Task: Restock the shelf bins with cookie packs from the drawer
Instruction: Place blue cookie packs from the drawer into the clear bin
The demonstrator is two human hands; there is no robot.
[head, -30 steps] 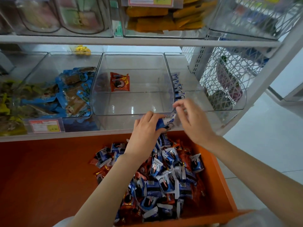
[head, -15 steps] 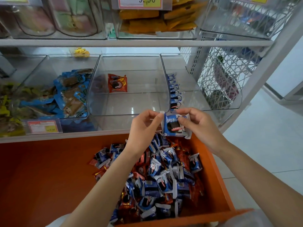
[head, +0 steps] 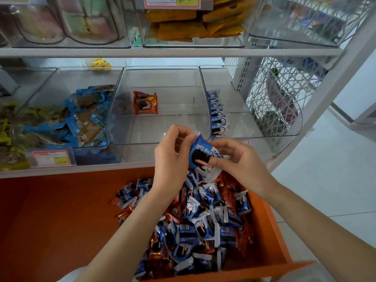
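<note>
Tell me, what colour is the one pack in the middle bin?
The pack is orange-red; head view.

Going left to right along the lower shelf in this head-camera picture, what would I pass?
yellow-green packets → blue-wrapped snacks → middle bin holding one orange cookie pack → blue cookie packs lined up in the right bin → white mesh panel

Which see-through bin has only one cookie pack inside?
The middle clear plastic bin: one orange cookie pack lies in it. The right clear bin holds a row of blue cookie packs, the left one many blue snack bags.
</note>
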